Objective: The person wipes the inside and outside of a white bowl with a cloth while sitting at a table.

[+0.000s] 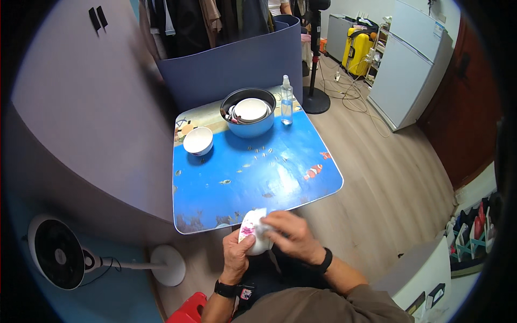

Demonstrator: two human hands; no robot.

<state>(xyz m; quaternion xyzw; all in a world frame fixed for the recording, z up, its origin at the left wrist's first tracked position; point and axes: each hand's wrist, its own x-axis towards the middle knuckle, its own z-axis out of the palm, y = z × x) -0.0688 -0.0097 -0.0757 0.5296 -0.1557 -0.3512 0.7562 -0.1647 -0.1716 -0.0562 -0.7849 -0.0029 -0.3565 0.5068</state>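
Below the near edge of the blue fish-patterned table (210, 188), my left hand (237, 258) grips a white bowl with a pink flower pattern (249, 231), its thumb on the side. My right hand (291, 237), wearing a dark wristband, is closed on a crumpled white cloth or tissue (262, 229) pressed to the bowl. On the table stand another white bowl (198, 138), a blue pot (250, 128) with stacked bowls inside, and a clear spray bottle (286, 107).
A fan (56, 253) is at lower left beside a cabinet (81, 107), with red plastic (180, 312) below. Behind the table are hanging clothes, a standing pole, a partly visible person (277, 8) and cables. A fridge (404, 70), yellow suitcase (355, 51) and shoe rack (471, 231) line the right.
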